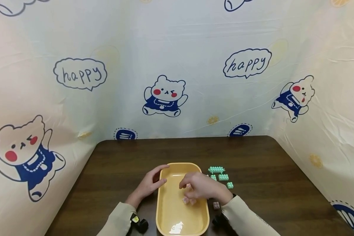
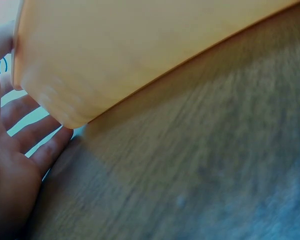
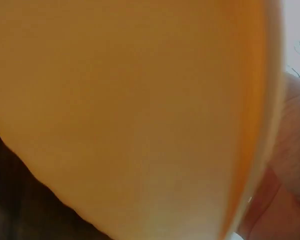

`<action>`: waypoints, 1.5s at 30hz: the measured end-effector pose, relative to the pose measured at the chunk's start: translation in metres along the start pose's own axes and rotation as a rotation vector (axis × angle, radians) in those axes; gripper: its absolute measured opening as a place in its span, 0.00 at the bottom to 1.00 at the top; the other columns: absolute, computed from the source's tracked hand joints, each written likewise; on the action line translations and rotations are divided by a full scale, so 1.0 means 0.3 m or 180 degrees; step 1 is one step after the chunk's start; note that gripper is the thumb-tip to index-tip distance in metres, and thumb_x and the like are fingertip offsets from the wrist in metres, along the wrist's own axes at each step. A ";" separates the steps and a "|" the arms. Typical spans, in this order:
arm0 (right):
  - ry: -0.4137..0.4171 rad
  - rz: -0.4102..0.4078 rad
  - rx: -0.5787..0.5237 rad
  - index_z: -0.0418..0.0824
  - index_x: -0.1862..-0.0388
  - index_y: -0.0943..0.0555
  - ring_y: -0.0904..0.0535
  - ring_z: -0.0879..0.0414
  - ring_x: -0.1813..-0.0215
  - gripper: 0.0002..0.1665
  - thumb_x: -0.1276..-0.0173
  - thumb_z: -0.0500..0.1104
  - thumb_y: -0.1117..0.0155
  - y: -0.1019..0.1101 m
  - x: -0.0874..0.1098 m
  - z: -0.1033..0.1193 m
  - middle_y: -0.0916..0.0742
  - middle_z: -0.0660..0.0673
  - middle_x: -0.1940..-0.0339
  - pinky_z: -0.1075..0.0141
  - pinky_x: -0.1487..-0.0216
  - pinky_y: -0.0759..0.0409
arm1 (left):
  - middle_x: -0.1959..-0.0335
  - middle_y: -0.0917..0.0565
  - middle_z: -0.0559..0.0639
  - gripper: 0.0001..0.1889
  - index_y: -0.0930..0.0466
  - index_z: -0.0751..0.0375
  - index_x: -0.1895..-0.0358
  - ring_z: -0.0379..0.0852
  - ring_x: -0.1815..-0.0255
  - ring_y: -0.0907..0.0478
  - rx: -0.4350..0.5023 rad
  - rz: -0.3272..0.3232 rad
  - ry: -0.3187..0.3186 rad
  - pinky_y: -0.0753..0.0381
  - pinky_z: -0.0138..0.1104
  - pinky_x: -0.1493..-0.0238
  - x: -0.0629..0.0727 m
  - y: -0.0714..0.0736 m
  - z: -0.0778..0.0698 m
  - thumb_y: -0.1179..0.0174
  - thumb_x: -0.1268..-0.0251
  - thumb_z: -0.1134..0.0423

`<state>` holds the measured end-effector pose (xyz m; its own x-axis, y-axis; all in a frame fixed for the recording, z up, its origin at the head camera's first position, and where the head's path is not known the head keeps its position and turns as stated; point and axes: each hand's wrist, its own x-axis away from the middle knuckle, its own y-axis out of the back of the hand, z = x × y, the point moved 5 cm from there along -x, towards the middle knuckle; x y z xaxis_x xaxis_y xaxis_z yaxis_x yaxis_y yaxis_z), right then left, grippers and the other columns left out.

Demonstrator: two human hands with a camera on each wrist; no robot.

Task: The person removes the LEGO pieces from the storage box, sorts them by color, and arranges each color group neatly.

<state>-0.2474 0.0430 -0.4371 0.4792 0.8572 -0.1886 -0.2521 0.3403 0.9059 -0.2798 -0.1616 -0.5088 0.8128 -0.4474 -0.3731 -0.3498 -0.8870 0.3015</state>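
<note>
A yellow tray lies lengthwise on the table. My left hand holds its upper left edge, with the thumb over the rim and the other fingers along the outer wall, as the left wrist view shows. Reaching over the right rim, my right hand has its fingers bent down inside the tray. A small pink building block shows between its thumb and forefinger. More pink blocks lie on the tray floor just below the fingers. In the right wrist view the tray wall hides the fingertips.
Right of the tray lie several green building blocks, including a long green one. A pink block sits by the right wrist, outside the tray. The dark wooden table meets a printed curtain behind.
</note>
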 end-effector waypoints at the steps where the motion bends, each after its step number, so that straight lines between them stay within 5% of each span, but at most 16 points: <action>1: 0.0013 0.0053 0.0034 0.42 0.57 0.14 0.19 0.59 0.63 0.13 0.42 0.40 0.31 -0.008 -0.004 0.005 0.14 0.51 0.60 0.81 0.60 0.27 | 0.34 0.29 0.63 0.26 0.34 0.62 0.32 0.62 0.43 0.23 -0.0001 0.0001 0.0013 0.20 0.29 0.49 0.001 0.000 0.000 0.42 0.32 0.71; 11: -0.0025 0.0407 0.0404 0.50 0.61 0.14 0.24 0.70 0.66 0.10 0.44 0.42 0.29 -0.056 -0.015 0.018 0.15 0.57 0.63 0.82 0.64 0.29 | 0.33 0.29 0.62 0.26 0.33 0.61 0.32 0.61 0.42 0.23 -0.0080 -0.0010 0.0129 0.21 0.28 0.48 0.006 -0.001 0.007 0.42 0.32 0.68; 22: 0.0116 0.0457 0.0696 0.53 0.62 0.14 0.24 0.72 0.66 0.11 0.46 0.41 0.30 -0.073 -0.014 0.021 0.16 0.59 0.63 0.82 0.66 0.28 | 0.34 0.31 0.72 0.27 0.37 0.71 0.31 0.69 0.43 0.25 0.0031 0.0048 -0.0017 0.19 0.30 0.50 0.001 -0.001 0.011 0.45 0.33 0.76; 33: 0.0107 0.0508 0.0897 0.53 0.66 0.15 0.28 0.71 0.71 0.09 0.46 0.40 0.29 -0.076 -0.020 0.025 0.18 0.60 0.70 0.81 0.70 0.31 | 0.33 0.30 0.63 0.26 0.34 0.62 0.32 0.62 0.42 0.23 -0.0035 0.0024 0.0025 0.20 0.30 0.48 0.001 0.002 0.006 0.43 0.32 0.71; 45: 0.0201 0.0342 0.0878 0.54 0.65 0.14 0.26 0.74 0.69 0.03 0.37 0.45 0.32 -0.074 -0.018 0.025 0.16 0.62 0.67 0.81 0.69 0.29 | 0.34 0.30 0.66 0.26 0.35 0.65 0.32 0.64 0.43 0.23 -0.0048 0.0036 -0.0024 0.19 0.30 0.49 0.001 0.001 0.006 0.43 0.32 0.72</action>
<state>-0.2381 0.0279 -0.4534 0.4067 0.9079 -0.1014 -0.0566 0.1359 0.9891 -0.2804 -0.1621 -0.5103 0.8052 -0.4583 -0.3762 -0.3519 -0.8800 0.3190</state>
